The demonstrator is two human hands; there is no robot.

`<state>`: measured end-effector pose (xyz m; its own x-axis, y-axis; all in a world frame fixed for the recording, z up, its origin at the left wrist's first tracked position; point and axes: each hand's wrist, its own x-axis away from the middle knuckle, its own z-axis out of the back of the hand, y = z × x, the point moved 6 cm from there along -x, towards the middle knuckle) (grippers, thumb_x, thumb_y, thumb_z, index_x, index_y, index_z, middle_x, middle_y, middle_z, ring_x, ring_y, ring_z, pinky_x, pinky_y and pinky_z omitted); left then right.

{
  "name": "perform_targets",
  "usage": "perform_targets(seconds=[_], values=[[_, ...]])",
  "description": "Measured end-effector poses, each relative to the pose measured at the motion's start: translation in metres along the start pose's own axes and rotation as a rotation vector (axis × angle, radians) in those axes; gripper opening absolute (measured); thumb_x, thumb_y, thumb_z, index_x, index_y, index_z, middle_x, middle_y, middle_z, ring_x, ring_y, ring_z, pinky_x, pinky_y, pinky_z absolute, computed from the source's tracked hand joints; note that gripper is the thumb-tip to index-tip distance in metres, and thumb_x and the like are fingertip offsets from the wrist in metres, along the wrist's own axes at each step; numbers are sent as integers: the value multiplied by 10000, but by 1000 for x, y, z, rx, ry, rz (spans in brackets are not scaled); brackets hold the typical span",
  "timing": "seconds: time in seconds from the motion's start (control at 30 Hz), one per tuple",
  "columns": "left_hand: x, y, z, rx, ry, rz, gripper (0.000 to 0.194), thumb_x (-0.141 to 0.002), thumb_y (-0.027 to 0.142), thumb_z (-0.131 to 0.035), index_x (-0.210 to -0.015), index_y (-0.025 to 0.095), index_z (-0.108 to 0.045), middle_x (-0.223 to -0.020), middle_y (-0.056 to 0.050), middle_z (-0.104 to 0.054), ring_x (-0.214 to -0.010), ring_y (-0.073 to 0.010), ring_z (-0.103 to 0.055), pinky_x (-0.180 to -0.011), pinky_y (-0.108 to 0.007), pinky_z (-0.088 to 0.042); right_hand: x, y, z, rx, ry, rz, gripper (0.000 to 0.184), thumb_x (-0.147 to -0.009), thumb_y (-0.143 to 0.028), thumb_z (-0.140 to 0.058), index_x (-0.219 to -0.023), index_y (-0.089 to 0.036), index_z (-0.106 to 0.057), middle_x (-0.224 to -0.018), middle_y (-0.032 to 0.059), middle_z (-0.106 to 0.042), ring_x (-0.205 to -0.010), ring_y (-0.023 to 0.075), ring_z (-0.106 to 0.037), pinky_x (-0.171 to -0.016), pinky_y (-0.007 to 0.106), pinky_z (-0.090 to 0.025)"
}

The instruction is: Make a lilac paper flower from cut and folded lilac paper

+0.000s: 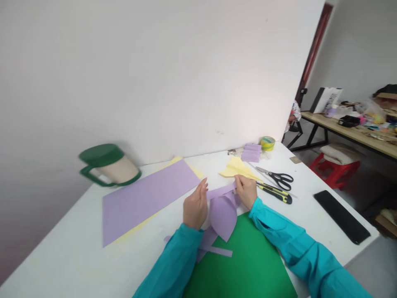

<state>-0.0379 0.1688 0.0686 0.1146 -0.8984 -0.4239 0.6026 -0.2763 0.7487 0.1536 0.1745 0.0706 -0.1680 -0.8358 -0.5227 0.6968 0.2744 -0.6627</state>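
Between my two hands a narrow purple paper strip [221, 191] is stretched. My left hand [196, 205] pinches its left end, and my right hand [246, 191] grips the other end. Just below the strip hangs or lies a curved, pointed purple paper piece [223, 217]; whether it is joined to the strip I cannot tell. Under my hands lies a green sheet [245, 256] with a loose purple strip [219, 251] and other purple scraps on it. A folded yellow paper [237, 167] lies just beyond my right hand.
Purple sheet [149, 200] over yellow paper at left, beside a green-lidded mug [114, 169]. Black-handled scissors [277, 179], a utility knife [276, 193], a tape roll [267, 143] and folded purple paper [251, 152] lie right. A black phone-like slab [341, 216] lies near the right edge.
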Motion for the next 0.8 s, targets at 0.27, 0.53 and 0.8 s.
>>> perform_targets(seconds=[0.27, 0.53, 0.8], values=[[-4, -7, 4, 322, -76, 265, 617, -866, 553, -406, -1304, 130, -505, -1185, -144, -639, -990, -246, -644, -926, -376, -437, -3, 6, 2, -138, 5, -77, 469, -856, -546, -446, -908, -153, -695, -628, 36, -651, -615, 173, -593, -659, 272, -436], [-20, -36, 25, 493, -264, 603, 655, -792, 655, -402, -1160, 152, -603, -1238, -162, -601, -1058, -299, -609, -796, -394, -472, -3, 14, 0, -285, -98, -213, 562, -860, -638, -364, -809, -162, -659, -504, -8, -583, -449, 143, -552, -525, 257, -421], [-23, -54, 41, 377, -333, 677, 671, -651, 659, -606, -1048, 118, -616, -1180, -177, -599, -974, -262, -592, -760, -351, -500, -1, 20, -1, -257, -178, -301, 621, -870, -678, -218, -646, -196, -539, -494, -10, -559, -427, 139, -529, -501, 266, -402]])
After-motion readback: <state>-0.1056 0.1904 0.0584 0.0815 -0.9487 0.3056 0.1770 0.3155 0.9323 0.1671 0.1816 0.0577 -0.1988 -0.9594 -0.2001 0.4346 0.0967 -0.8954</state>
